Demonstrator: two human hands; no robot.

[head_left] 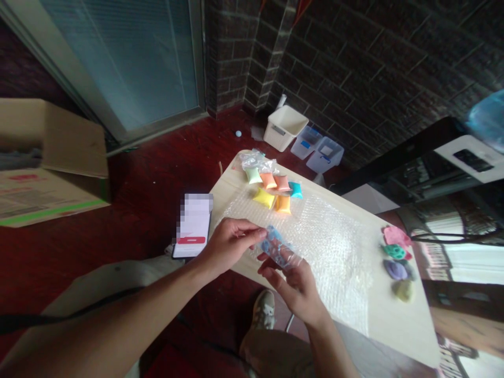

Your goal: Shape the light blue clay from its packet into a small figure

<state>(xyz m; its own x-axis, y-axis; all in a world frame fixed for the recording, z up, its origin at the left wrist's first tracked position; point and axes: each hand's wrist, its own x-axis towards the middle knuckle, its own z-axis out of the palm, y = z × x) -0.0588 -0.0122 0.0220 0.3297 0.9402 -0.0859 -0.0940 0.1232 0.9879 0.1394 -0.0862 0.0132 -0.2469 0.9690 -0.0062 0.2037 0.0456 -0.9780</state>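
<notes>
The clear plastic packet with blue contents (275, 248) is up in the hands, over the near long edge of the pale wooden bench (397, 328). Beyond it, a sheet of clear bubble wrap (334, 247) lies flat, with open room across it towards the far edge. Bare wood shows between the sheet and the four small lumps, pink (396, 236), green (394, 251), purple (396, 269) and yellowish (405, 290), lined up near the right-hand edge. Six pillow-shaped packets in green, orange, pink, blue and yellow (263, 198) sit close together near the far left corner, beside crumpled clear plastic (258, 163). Off the left edge there's a phone with a lit screen (197, 218).

The packet's long axis slants, one end up and left, the other down and right. The left hand (226, 244) reaches in from the left, thumb and forefinger pinching the upper-left end. The right hand (301, 289) comes up from below, palm partly upturned, its bent fingers grasping the lower end, thumb apart from them.
</notes>
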